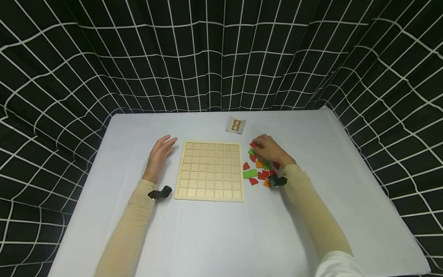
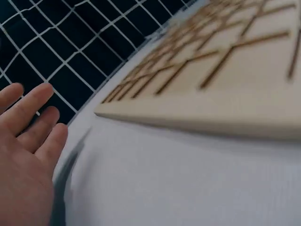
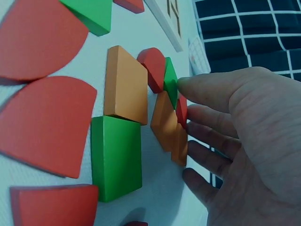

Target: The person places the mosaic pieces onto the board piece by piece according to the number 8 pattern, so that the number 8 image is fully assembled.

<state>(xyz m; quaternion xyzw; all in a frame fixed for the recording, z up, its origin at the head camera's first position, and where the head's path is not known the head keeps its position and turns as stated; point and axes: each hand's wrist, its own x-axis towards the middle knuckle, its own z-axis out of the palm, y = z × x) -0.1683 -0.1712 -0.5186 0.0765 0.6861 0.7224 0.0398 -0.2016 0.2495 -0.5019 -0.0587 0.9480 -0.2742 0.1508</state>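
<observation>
Right hand (image 1: 271,151) held over loose pieces; fingers bent, thumb set apart. Whether anything is pinched cannot be told. At the thumb tip, a flat green angular block (image 3: 170,77); between thumb and fingers in the wrist view, a small red block (image 3: 182,110), mostly hidden.

Selecting a piece is judged to be the step in hand. Opposite edges are best taken between thumb and forefinger and the piece raised straight up; if swept sideways, the crowded orange square block (image 3: 127,87) and red quarter-round block (image 3: 51,125) could be dragged along.

Pieces are grouped just right of the pale wooden grid board (image 1: 209,200), its cells unfilled. Left hand (image 1: 160,157) is held beside the board's left edge, fingers spread, nothing gripped.

Beyond the board, a small paper card (image 1: 236,125) is printed with an orange-and-green grid pattern. No brand, label or writing can be read.
</observation>
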